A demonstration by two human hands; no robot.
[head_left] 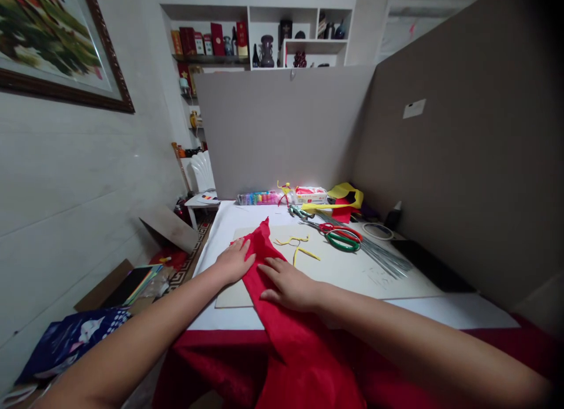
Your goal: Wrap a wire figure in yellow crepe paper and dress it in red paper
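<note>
A long piece of red fabric runs from the board on the table down over the front edge toward me. Flat on its left side rests my left hand, fingers stretched forward. My right hand lies on the cloth a little nearer, with its fingers spread. Just beyond it are bent yellow strips on the board. Farther back stands a small yellow and red wire figure. Green-handled scissors and red-handled scissors lie to the right, beside a bundle of thin grey wires.
Pliers, yellow fabric, a hoop and a dark bottle are at the back right. A black flat object lies by the right panel. Grey panels enclose the table's back and right.
</note>
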